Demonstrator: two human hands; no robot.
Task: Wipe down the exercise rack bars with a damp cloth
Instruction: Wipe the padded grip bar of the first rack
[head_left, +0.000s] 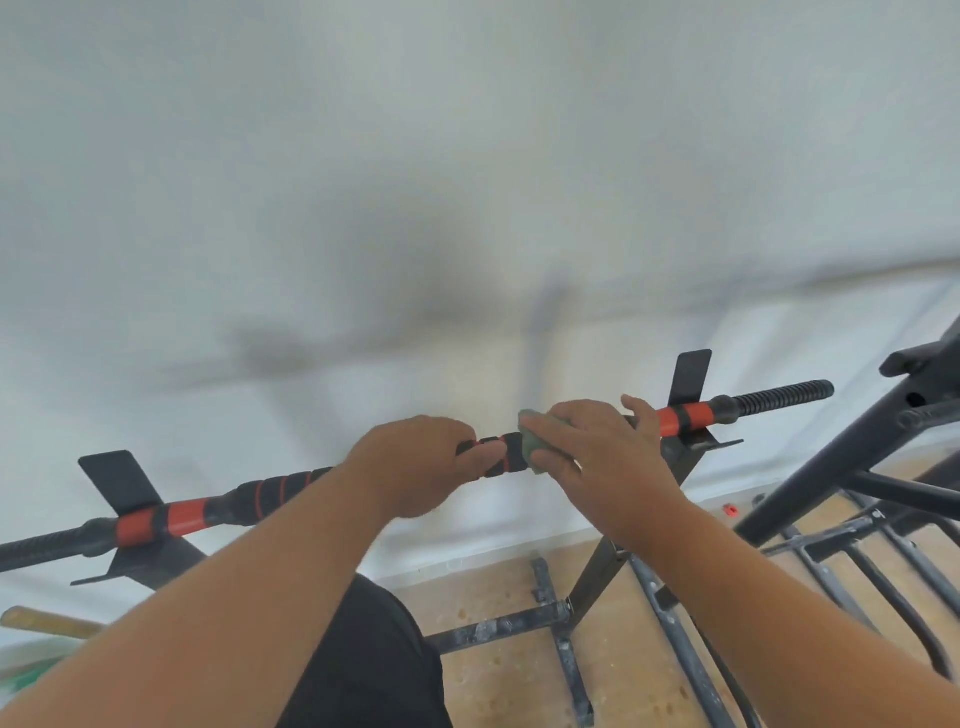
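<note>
Across frame centre, a black-and-orange barbell bar (280, 486) is seated in two black cradle hooks, at 8 o'clock (124, 480) and 2 o'clock (690, 374), on a black rack stand (597, 577). Left hand (415, 465) is curled around the foam grip, thumb underneath. Right hand (597, 452) is laid over a green cloth (530, 447), fingers bent down, cloth pressed onto the bar just beside the left hand. Bare bar is left open toward 8 o'clock; a short stretch toward 2 o'clock. Threaded bar ends overhang both hooks. Second black frame (857, 457) is crowded in at 3–4 o'clock. White wall (467, 156) behind.
</note>
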